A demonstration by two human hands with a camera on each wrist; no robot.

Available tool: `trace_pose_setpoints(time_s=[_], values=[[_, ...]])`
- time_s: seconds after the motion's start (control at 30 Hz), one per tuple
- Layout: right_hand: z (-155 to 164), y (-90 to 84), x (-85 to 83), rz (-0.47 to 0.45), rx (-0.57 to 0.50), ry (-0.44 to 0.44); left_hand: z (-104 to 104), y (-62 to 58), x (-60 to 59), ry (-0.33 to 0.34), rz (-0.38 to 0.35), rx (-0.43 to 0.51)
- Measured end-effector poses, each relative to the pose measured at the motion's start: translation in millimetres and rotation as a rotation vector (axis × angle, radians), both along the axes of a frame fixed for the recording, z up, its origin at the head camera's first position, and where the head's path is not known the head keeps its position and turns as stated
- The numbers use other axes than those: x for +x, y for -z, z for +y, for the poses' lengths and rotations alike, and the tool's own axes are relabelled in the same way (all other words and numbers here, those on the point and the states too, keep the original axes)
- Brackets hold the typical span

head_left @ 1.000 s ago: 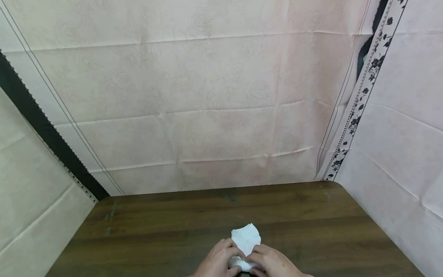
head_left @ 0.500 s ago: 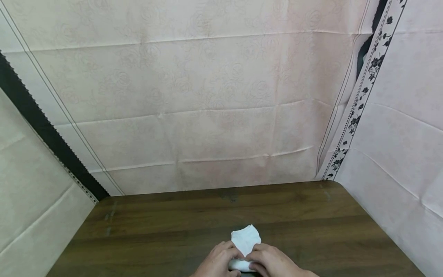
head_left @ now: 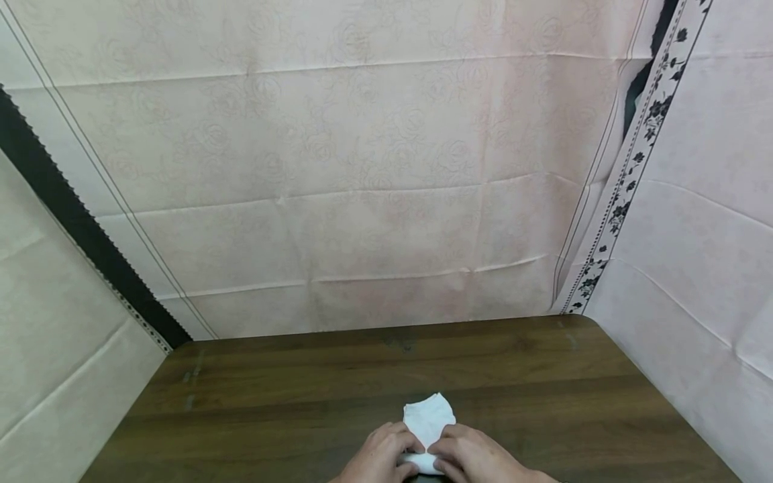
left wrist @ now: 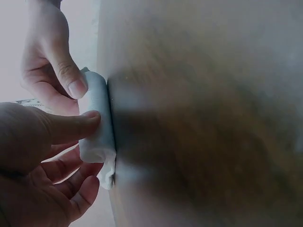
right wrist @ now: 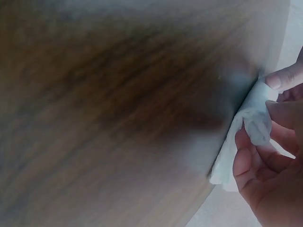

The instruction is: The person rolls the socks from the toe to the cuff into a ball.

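1. The white sock (head_left: 429, 419) lies on the table (head_left: 272, 402) close to the near edge, a little right of the middle. Its rolled part is at the near end, under both hands, and its flat rounded part points toward the far edge.
2. The long axis of the roll runs left to right, parallel to the near edge, so the flat part lies straight away from the grip.
3. The left hand (head_left: 379, 456) pinches the left half of the roll, with thumb on top and fingers curled below it, as the left wrist view shows (left wrist: 97, 125).
4. The right hand (head_left: 474, 458) pinches the right half in the same way (right wrist: 258, 118). Both hands are equally near.
5. The sock is soft knitted cloth and the roll is a tight cylinder. The table is dark wood with a smooth grain.
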State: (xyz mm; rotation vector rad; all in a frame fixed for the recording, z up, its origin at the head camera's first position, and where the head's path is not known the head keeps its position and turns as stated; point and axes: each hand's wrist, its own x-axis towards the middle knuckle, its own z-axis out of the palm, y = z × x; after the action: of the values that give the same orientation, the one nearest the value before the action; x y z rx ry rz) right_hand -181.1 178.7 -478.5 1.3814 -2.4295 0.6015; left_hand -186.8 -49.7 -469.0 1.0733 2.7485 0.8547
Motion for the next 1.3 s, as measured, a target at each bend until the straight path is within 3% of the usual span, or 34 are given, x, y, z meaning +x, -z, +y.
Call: trace_pose_setpoints(time_s=[0.17,0.37,0.6,0.87,1.1,1.3], values=[[-1,-0.2,0.2,0.085,0.012,0.026,-1,-0.3,0.8,0.008,0.033,0.0],[1,-1.0,1.6,0.08,-0.005,0.043,-3,0.5,0.7,0.023,0.071,0.013],[1,4.9,3.1,0.167,-0.017,0.065,-3,0.4,-1.5,0.042,0.054,0.025],[2,6.3,2.9,0.144,-0.008,0.042,-2,0.8,-2.7,0.064,0.032,0.031],[2,8.3,2.4,0.153,-0.01,0.025,-2,-1.2,-1.6,0.027,-0.018,0.025],[3,9.9,0.6,0.151,-0.012,0.011,-1,-1.8,2.4,0.006,0.014,0.056]])
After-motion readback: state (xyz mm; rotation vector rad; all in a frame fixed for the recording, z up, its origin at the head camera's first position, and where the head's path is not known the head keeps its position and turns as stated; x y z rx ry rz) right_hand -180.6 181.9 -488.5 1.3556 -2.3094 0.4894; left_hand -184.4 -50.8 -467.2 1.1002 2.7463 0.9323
